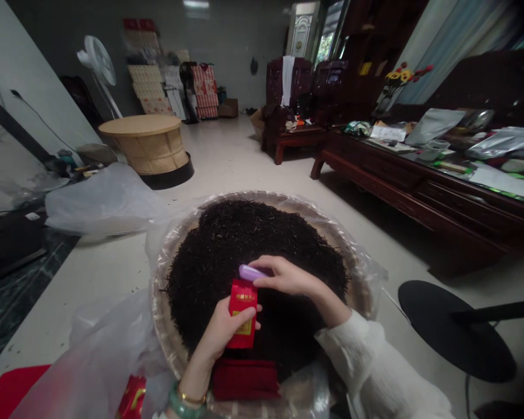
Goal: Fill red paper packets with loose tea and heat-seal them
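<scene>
The left hand grips a light, soft red packet upright at six o'clock over a round bamboo tray of loose dark tea, best held by its flat sides. The right hand's fingers pinch a lilac plastic piece at the packet's top edge.

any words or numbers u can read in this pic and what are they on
The red packet in the left hand: gold characters, too blurred to read.
The second red packet at lower left: gold marks, too blurred to read.
The red-patterned boxes by the far wall: too small to tell.
</scene>
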`<state>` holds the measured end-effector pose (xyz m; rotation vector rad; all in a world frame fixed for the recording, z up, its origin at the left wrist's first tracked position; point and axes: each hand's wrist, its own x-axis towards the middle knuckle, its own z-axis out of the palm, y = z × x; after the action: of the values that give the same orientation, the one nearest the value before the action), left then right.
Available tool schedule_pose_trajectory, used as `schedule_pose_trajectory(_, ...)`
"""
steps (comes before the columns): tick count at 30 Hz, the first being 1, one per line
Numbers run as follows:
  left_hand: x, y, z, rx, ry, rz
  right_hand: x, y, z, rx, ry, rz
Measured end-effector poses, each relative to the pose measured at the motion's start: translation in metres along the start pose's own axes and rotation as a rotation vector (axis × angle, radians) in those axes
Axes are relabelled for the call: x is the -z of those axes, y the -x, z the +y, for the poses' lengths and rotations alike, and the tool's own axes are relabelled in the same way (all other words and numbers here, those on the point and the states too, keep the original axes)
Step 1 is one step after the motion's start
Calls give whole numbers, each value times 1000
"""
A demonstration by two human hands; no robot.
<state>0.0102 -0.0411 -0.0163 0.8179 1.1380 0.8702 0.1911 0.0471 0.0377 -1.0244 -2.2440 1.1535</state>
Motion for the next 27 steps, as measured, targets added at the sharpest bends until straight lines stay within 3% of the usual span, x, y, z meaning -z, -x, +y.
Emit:
schedule_pose_trajectory(5,0,0,2,-11,-9,1,19,1,19,-173,282,175)
schedule_pose_trajectory(8,-3,0,0,-6,-24,2,7,3,6,-46,378,271)
schedule_pose_trajectory(14,-6,2,1,-13,-87,-87,-38,-5,-11,263,520,80)
schedule_pose_trajectory(19,-5,6,1,-1,-70,-144,-48,-6,2,378,515,108)
schedule_pose_trajectory(23,-7,9,1,28,-47,-150,-51,-1,5,389,446,118)
schedule_pose_trajectory(27,-10,10,1,60,-20,-128,-49,5,1,276,308,98)
